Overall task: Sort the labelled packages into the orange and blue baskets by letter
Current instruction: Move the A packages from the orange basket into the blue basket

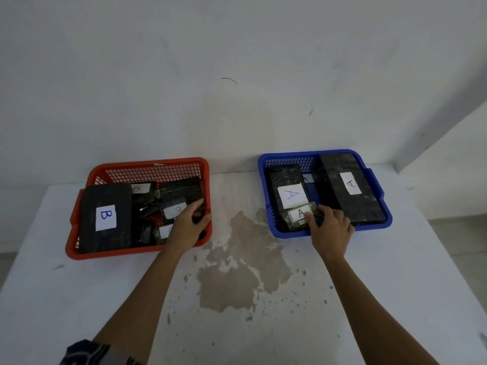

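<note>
An orange basket (147, 164) sits at the left of the table, holding several dark packages; the big one (105, 217) shows a white B label. My left hand (188, 225) reaches over its right front corner, fingers on a small dark package (199, 213) beside the basket wall. A blue basket (374, 185) sits at the right with dark packages labelled A: a long one (347, 185), a middle one (288, 191) and a small one (299, 216) at the front. My right hand (330, 230) rests in the blue basket with its fingers closed on the small A package.
The white table (395, 285) has a brown worn patch (237, 259) between my arms. A white wall rises directly behind both baskets. The table's right edge runs close to the blue basket's right side.
</note>
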